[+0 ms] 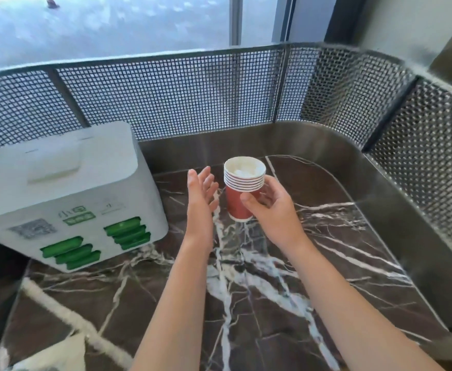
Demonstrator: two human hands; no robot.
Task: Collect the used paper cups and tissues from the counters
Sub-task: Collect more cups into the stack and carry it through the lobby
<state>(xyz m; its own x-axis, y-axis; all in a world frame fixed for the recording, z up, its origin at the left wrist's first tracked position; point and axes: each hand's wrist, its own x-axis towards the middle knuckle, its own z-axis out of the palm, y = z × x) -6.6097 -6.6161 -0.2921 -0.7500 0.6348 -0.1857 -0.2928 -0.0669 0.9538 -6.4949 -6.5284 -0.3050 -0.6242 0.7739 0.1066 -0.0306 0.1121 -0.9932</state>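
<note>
A stack of several nested red paper cups with white rims is held upright above the dark marble counter. Crumpled white tissue lies inside the top cup. My right hand grips the stack from the right, fingers and thumb curled round its red side. My left hand is just left of the stack with straight fingers, palm facing the cups, not touching them. A white scrap, perhaps tissue, lies at the counter's near left corner, blurred.
A white power-bank rental box with green slots stands on the counter's left side. A metal mesh fence with a steel base wall runs round the back and right. Windows lie beyond the fence.
</note>
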